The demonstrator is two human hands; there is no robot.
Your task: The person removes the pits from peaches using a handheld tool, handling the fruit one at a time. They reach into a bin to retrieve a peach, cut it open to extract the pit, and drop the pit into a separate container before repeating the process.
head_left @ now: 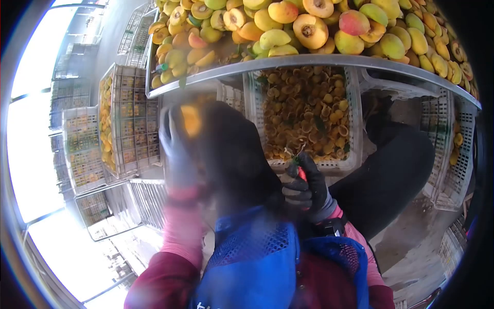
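My left hand (172, 131), in a grey-white glove, is smeared by motion beside my dark-clad knee. At its fingers is a yellow-orange piece of fruit (191, 121), apparently gripped; its outline is blurred. My right hand (307, 189), in a dark grey glove, is closed around a small red-handled tool (302, 174). Thin prongs or blades stick out of its far end, too small to make out. Beyond that hand, a white plastic crate (354, 129) holds many brownish-yellow, cup-shaped fruit pieces (309, 108).
A metal-edged table (288, 61) crosses the top, heaped with yellow and red-blushed peach- or apricot-like fruit (311, 32), some halved. Stacked crates (135, 113) of fruit stand at the left. More white crates (440, 149) are at the right, past my other leg (391, 175).
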